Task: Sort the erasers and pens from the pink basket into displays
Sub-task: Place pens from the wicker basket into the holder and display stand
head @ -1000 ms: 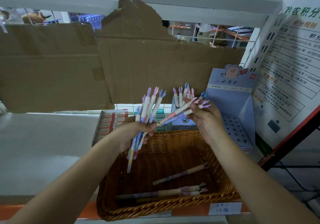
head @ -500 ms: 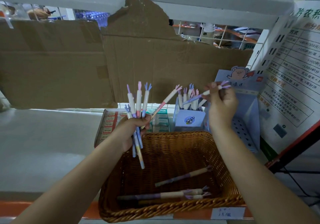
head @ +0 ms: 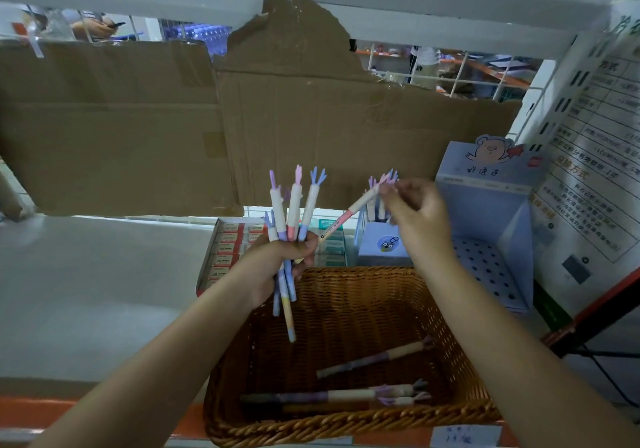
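My left hand [head: 277, 267] is shut on a bundle of pastel pens [head: 294, 212] with hand-shaped tops, held upright above the left rim of the woven basket [head: 349, 272]. One pink-and-white pen [head: 349, 213] slants out of the bundle to the right. My right hand [head: 417, 217] pinches its top end, just in front of the small blue pen holder [head: 382, 245] that has several pens standing in it. Three pens [head: 372, 360] lie in the bottom of the basket.
Boxes of erasers [head: 225, 253] sit behind the basket on the left, green ones [head: 330, 245] beside them. A tall blue display with a pig picture [head: 485, 212] and a perforated base stands at the right. Cardboard sheets [head: 138, 128] line the back of the shelf.
My right hand carried a pen up to the blue holder, then came back left to the slanted pen's top. The left hand's bundle has turned more upright and rose slightly.
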